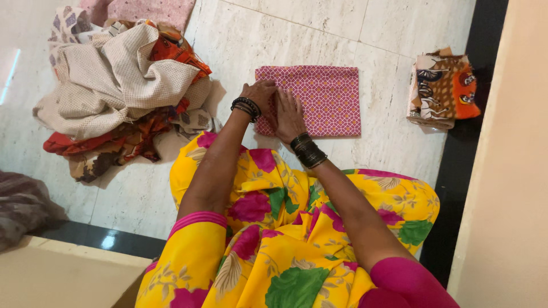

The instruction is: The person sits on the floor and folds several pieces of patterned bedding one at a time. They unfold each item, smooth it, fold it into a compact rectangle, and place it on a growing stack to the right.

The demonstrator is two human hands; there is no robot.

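A pink cloth (325,100) with a white lattice print lies folded into a rectangle on the pale marble floor (319,34). My left hand (260,94) rests at the cloth's left edge, fingers curled on the fabric. My right hand (289,117) lies flat on the cloth's lower left part, fingers spread, pressing it down. Both wrists carry dark bangles. The two hands touch each other near the left edge.
A heap of loose cloths (123,85) in cream, red and brown lies to the left. A small stack of folded printed cloths (442,88) sits at the right, near a dark floor strip (456,171). My yellow flowered garment (285,239) fills the foreground.
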